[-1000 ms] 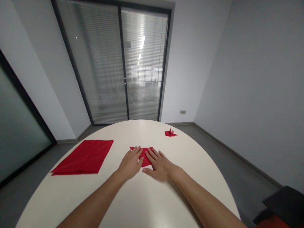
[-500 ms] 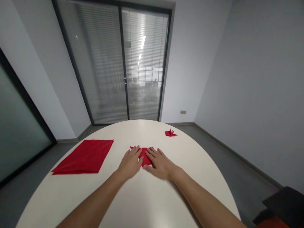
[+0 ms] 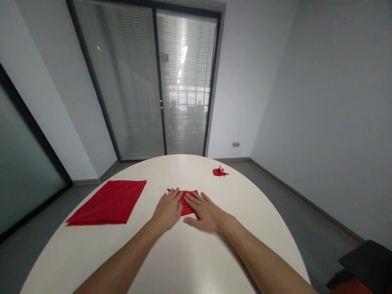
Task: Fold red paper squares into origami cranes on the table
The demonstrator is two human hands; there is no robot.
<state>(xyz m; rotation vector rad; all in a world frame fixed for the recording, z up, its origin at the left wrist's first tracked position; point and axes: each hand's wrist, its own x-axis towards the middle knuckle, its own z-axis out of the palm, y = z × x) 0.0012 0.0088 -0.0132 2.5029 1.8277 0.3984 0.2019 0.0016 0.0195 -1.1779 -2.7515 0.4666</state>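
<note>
A small folded sheet of red paper (image 3: 186,209) lies flat on the table in front of me, partly hidden under both hands. My left hand (image 3: 168,209) rests with its fingers stretched over the paper's left side. Across the right side lies my right hand (image 3: 206,210), palm down, fingers spread and thumb out towards me. Neither hand grips anything. Beyond them to the right stands a folded red paper crane (image 3: 219,171).
A stack of larger red paper sheets (image 3: 110,203) lies at the left of the round white table (image 3: 196,261). Glass doors with blinds (image 3: 137,90) are behind it. A dark chair (image 3: 367,261) stands at the lower right.
My right fingers have slid slightly left over the paper. Its near edge now looks straighter, and my left thumb has drawn in closer to the hand.
</note>
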